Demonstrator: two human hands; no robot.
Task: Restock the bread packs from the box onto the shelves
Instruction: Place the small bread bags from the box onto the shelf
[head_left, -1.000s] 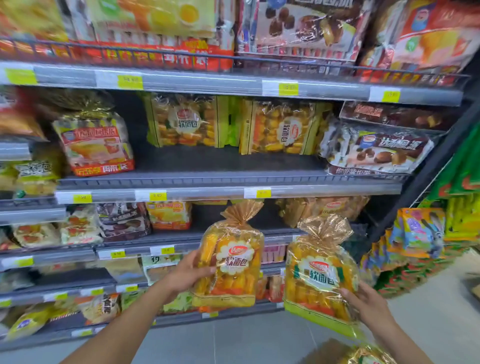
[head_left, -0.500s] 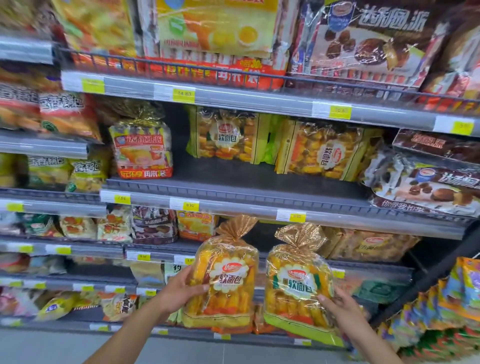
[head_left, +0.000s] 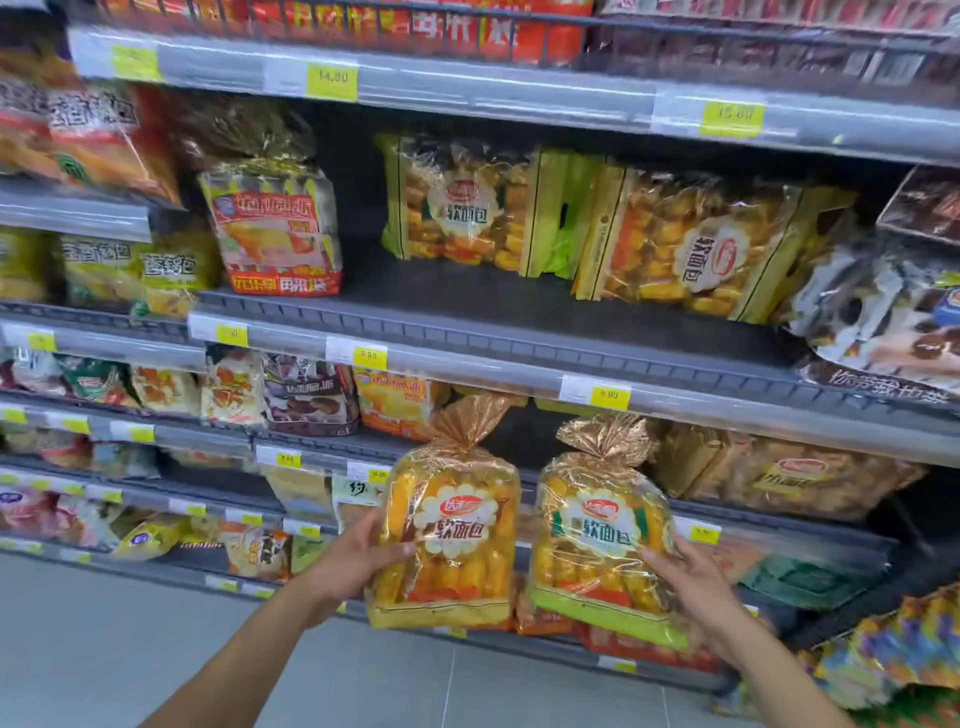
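The left hand (head_left: 358, 566) gripped the left pack (head_left: 452, 535) and the right hand (head_left: 696, 587) the right pack (head_left: 597, 540), drawn closer together below the shelf (head_left: 467, 296) at twelve o'clock, placing seemingly next.

A red-banded snack pack (head_left: 275, 228) with a crumpled gold top stands upright. Above it and a little to the right is a yellow price tag (head_left: 332, 80) reading 14.80. Just below it lies a dark brown pack (head_left: 310, 397) picturing chocolate pies. Far to its right, at about the same height, pale packs of chocolate cakes (head_left: 883, 317) lie stacked and tilted. Well below it is a grey tiled floor (head_left: 363, 675), and far down to its right sit multicoloured foil packs (head_left: 898, 649).
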